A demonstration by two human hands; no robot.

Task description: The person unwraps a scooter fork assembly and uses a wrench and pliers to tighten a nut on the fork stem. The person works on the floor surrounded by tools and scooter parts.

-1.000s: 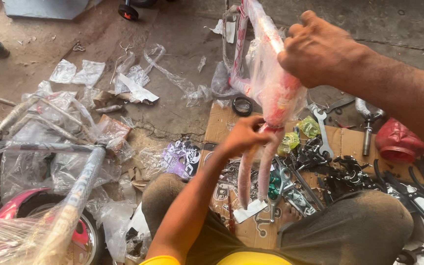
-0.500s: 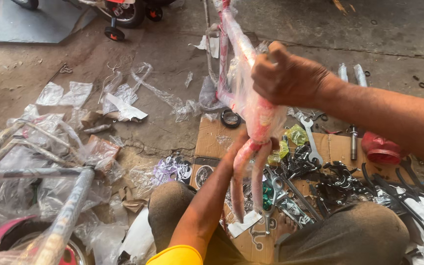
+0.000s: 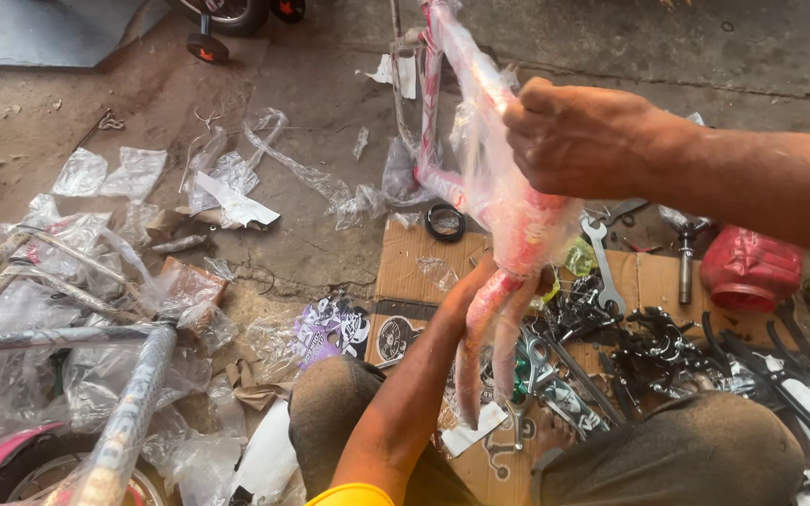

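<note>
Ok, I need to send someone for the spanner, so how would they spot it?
Find the flattened cardboard sheet on the ground. Near its far edge, right of the plastic-wrapped pink frame, lies the spanner: plain silver, with open jaws at its far end, unlike the black parts beside it.

The pink fork (image 3: 503,281) looks like painted metal, glossy under a clear, crinkled plastic wrap (image 3: 480,141) that catches the light. Below it lies matt brown cardboard (image 3: 405,267), flat and a little scuffed, carrying a bright steel spanner (image 3: 602,262) and dark, probably metal small parts (image 3: 649,337), beside a shiny red plastic container (image 3: 750,270). The concrete floor (image 3: 311,234) is rough, dusty and strewn with thin transparent plastic film (image 3: 227,178).
</note>
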